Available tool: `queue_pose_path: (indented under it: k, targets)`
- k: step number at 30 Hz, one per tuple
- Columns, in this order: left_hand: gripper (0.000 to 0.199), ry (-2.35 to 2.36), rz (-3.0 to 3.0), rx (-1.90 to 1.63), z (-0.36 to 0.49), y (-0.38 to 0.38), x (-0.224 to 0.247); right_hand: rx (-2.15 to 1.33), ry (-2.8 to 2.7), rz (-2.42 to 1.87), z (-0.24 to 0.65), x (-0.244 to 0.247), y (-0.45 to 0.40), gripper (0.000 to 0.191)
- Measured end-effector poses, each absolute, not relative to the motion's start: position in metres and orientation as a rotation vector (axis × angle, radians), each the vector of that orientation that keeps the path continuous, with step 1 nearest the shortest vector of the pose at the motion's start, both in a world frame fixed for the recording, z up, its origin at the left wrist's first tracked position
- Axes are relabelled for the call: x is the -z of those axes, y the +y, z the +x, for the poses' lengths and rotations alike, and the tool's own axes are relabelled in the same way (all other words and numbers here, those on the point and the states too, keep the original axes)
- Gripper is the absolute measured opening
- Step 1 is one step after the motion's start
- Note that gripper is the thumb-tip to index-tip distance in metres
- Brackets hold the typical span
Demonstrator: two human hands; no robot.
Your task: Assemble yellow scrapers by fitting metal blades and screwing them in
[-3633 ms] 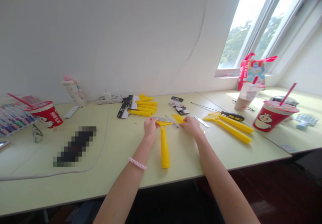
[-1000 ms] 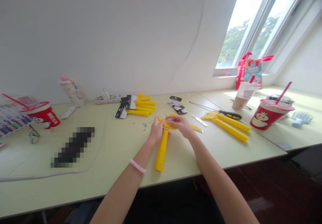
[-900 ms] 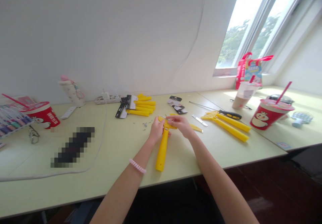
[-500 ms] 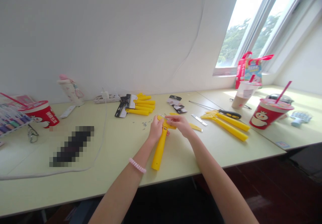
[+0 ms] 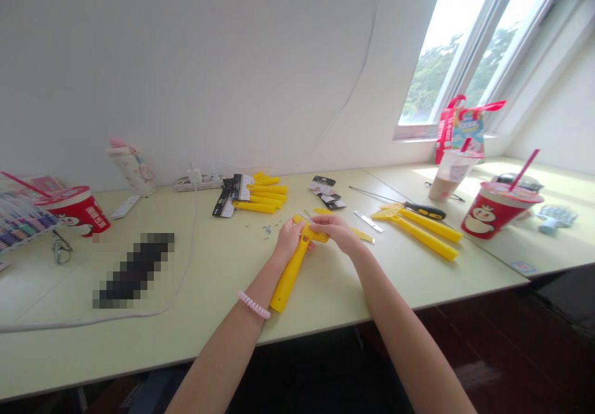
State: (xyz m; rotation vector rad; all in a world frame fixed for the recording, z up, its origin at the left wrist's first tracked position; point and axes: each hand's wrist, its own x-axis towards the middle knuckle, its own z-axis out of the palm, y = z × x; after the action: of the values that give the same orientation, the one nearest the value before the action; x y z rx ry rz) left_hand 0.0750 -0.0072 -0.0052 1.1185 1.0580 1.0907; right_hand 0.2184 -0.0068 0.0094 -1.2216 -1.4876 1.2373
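Note:
A yellow scraper (image 5: 289,282) is held at its head, its handle slanting down toward the table's front edge. My left hand (image 5: 287,239) is closed around the left side of the head. Closed on the right side of the same head is my right hand (image 5: 337,231), fingertips near a thin silvery blade (image 5: 304,216) along the top. The fingers hide part of the blade and head. Several small screws (image 5: 267,229) lie left of my hands. Just right of them are a flat yellow strip (image 5: 362,235) and a loose metal blade (image 5: 368,220).
Yellow scrapers (image 5: 425,231) and a black-handled screwdriver (image 5: 425,210) lie right. Packaged scrapers (image 5: 260,200) and black cards (image 5: 325,188) lie behind. Red cups (image 5: 488,215) and a drink cup (image 5: 453,175) stand on the table; a white cable (image 5: 181,284) crosses its left side.
The scraper's handle end has swung left toward my left wrist, and its head has turned slightly. Both hands remain on the head.

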Motion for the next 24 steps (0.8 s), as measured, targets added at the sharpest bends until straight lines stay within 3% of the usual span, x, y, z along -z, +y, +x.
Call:
queue_pose_path:
  k: [7,10,14,18,24]
  targets:
    - [0.019,1.005,1.143,-0.914,0.074,-0.01,0.0,-1.202,-1.435,-1.239,0.22,-0.003,-0.002,0.04]
    - [0.019,1.019,1.159,-1.022,0.069,-0.006,-0.002,-1.138,-1.448,-1.241,0.217,0.001,0.002,0.042]
    - [0.019,1.062,1.101,-1.231,0.059,0.002,-0.003,-0.783,-1.494,-1.324,0.21,0.006,0.006,0.041]
    - [0.018,1.153,1.093,-1.098,0.059,0.005,0.005,-0.333,-1.529,-1.339,0.2,0.005,0.005,0.03]
    - [0.024,1.117,1.194,-0.897,0.077,-0.002,0.021,-0.257,-1.958,-1.39,0.176,-0.017,0.018,0.025]
